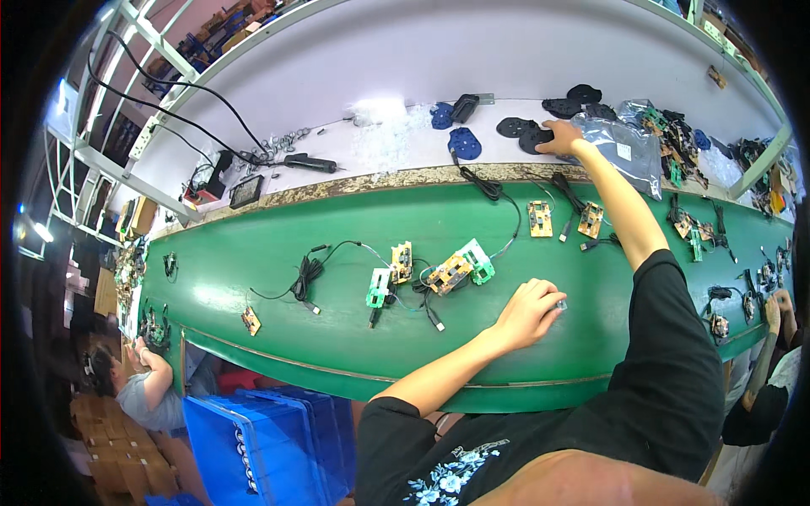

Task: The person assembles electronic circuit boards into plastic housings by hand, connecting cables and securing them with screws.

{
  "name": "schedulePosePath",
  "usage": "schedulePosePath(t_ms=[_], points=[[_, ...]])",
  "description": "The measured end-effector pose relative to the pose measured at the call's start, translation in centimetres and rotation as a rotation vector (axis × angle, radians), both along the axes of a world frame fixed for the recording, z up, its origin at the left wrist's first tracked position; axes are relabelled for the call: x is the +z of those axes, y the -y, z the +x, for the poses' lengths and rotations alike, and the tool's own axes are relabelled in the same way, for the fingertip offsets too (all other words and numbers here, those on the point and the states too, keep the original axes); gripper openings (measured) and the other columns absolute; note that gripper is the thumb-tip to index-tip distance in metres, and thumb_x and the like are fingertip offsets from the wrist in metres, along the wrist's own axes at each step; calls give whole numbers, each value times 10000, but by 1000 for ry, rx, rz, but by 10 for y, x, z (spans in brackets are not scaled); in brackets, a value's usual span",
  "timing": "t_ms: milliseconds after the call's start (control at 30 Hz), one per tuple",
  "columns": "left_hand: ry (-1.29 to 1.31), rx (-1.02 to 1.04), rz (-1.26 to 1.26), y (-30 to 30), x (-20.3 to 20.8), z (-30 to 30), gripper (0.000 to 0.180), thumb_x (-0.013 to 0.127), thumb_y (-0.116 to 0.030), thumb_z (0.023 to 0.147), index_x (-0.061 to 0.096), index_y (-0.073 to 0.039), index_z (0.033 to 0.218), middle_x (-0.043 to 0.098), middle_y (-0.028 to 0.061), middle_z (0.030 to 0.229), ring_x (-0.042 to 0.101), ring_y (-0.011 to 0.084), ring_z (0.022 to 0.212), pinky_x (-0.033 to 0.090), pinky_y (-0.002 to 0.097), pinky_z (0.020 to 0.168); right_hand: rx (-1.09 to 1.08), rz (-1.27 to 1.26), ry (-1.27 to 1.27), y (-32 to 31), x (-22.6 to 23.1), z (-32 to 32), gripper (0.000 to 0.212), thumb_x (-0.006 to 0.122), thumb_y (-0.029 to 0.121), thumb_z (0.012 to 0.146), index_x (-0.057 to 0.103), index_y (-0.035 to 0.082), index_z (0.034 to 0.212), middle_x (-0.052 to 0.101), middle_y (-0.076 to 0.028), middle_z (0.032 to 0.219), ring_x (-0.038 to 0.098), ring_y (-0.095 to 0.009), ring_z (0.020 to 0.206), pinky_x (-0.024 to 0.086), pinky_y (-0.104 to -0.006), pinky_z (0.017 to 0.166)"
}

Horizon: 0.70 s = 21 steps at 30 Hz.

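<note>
My left hand (528,315) is closed over the green bench, pinching a small clear-grey piece (562,304) at its fingertips. Stretched out to the back ledge, my right hand (560,138) has its fingers on a flat black rounded plastic part (531,138), apparently gripping its edge. More black rounded parts (563,108) lie just behind that hand, and a grey plastic bag (623,152) is under and beside the right forearm. Left of my left hand lie a tan circuit board (450,274) and a green board (478,261), wired together with black cable.
Blue rounded parts (464,144) and a black electric screwdriver (310,163) rest on the ledge. Boards with coiled cables (308,274) dot the bench (219,287). Blue bins (270,443) stand below at left. Co-workers sit at left (152,388) and right (772,379).
</note>
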State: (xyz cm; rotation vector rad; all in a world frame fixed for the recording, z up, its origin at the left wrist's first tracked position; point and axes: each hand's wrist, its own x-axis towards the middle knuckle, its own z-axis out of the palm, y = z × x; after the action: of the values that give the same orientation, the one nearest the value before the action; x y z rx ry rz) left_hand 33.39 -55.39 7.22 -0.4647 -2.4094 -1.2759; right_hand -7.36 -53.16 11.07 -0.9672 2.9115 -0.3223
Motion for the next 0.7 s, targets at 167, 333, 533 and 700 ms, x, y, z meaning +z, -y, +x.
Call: schedulePosePath(t_ms=[167,333,533,700], points=[[9,-32,-8,-4,-3,2,292,722,-70,856,674,-8,1137,611,129,1058,581,327,1004,476,422,881,94,-373,-2,-18,14,31,558,804,177,724,674,62,1254,686,-190,1213,649,-361,1152,505,-427,990],[3,33,53,4,-3,16,325,736,-37,843,683,-5,1162,627,153,1096,595,335,1034,504,416,905,558,-663,-43,-36,88,94,411,673,-37,788,696,13,1195,690,-172,1064,667,-328,1019,517,-376,940],[-277,85,-102,7,25,21,428,745,45,763,682,-12,1183,615,151,1142,590,347,1073,491,441,925,741,-19,87,-155,147,220,444,612,-60,639,776,53,1036,666,-173,926,649,-349,910,523,-407,805],[-205,72,-63,-9,24,15,426,739,54,774,678,-2,1192,614,155,1146,581,347,1082,488,439,928,730,-272,-113,-164,62,252,579,673,11,732,625,80,1305,567,-155,1287,530,-351,1228,413,-476,1054]])
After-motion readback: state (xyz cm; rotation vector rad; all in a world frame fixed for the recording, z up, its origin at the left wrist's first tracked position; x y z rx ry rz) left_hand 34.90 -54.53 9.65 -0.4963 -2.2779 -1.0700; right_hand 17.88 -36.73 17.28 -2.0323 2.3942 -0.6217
